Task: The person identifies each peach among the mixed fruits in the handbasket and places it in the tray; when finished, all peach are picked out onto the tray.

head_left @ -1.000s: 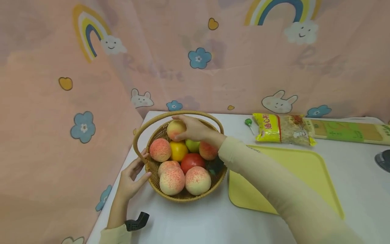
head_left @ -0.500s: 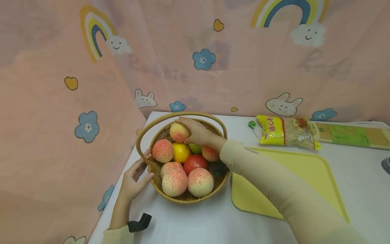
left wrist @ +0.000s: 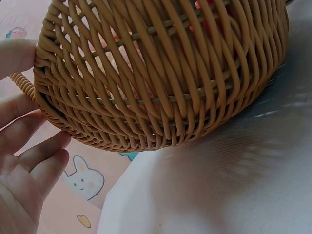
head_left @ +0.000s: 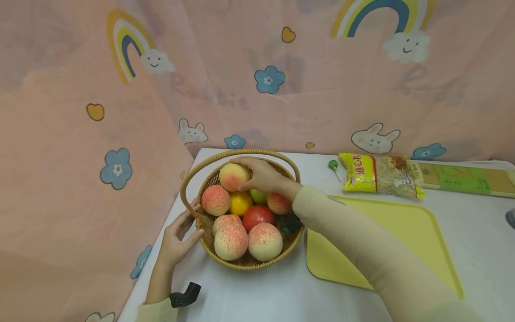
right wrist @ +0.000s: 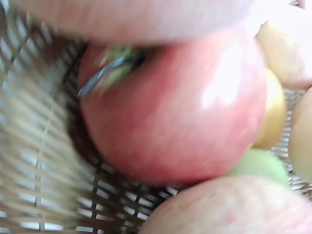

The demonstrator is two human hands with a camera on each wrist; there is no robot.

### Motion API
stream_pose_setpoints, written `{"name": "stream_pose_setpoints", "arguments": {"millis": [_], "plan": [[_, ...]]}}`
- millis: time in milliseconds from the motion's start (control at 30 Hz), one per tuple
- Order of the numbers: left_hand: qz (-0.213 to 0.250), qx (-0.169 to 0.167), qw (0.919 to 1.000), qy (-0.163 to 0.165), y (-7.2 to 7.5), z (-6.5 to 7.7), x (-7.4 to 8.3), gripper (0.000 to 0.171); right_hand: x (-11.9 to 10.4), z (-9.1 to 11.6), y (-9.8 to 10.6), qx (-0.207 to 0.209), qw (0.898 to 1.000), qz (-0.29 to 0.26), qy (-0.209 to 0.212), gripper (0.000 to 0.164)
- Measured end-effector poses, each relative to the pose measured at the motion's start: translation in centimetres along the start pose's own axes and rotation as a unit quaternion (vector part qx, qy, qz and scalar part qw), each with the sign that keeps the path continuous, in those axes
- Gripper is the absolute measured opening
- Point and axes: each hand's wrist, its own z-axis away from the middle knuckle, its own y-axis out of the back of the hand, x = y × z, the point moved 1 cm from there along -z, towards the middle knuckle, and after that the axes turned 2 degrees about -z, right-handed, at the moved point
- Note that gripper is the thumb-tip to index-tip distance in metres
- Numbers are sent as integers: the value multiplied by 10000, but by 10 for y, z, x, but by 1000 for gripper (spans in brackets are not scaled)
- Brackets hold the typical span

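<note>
At the back of the wicker basket (head_left: 249, 267), my right hand (head_left: 263, 175) grips a pale peach (head_left: 230, 179), fingers over its top and thumb at its side. My left hand (head_left: 177, 239) touches the basket's left side near the foot of its handle; the left wrist view has its fingertips (left wrist: 56, 141) right at the woven rim. Inside lie a red apple (head_left: 257, 217), a yellow fruit (head_left: 240, 204), a partly covered green fruit (head_left: 258, 196) and several more peaches (head_left: 264, 241). The apple (right wrist: 175, 112) and its stem fill the right wrist view.
A yellow tray (head_left: 402, 228) lies right of the basket, partly under the right sleeve (head_left: 362, 241). Behind it are a noodle bag (head_left: 382, 174), a green lollipop (head_left: 333, 165) and a long green-banded package (head_left: 462, 179). A patterned pink cloth (head_left: 225, 98) hangs behind.
My right hand and the peach first kept their place, then shifted slightly left within the basket. The left hand stays at the basket's side. The whole view has shifted a little.
</note>
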Motion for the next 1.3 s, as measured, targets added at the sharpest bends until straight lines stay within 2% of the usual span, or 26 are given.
{"name": "stream_pose_setpoints", "arguments": {"millis": [167,333,400,600,767,933,1100,1167,1300], "plan": [[-62,29,9999,150,-1,0,2,60,-11,8,4,93,9997,-241,23,71],[82,23,9999,-111,-2,-1,3,60,-24,24,13,125,9976,-663,-124,71],[125,62,9996,-250,-3,0,2,60,-29,31,16,70,9972,-739,-19,70],[139,34,9996,-241,-3,1,2,61,-45,64,29,-193,9947,-956,332,70],[45,-3,9999,-155,-2,0,1,60,-48,100,41,-166,9895,-1353,476,70],[66,33,9999,-88,-1,1,1,59,-37,139,56,156,9888,-1392,512,69],[222,51,9996,-168,0,1,0,60,-9,174,70,781,9844,-1519,411,69],[216,52,9997,-121,-1,0,0,61,6,186,73,1079,9815,-1559,251,69],[154,41,9999,20,-2,0,0,61,40,205,75,1492,9752,-1601,-327,67]]}}
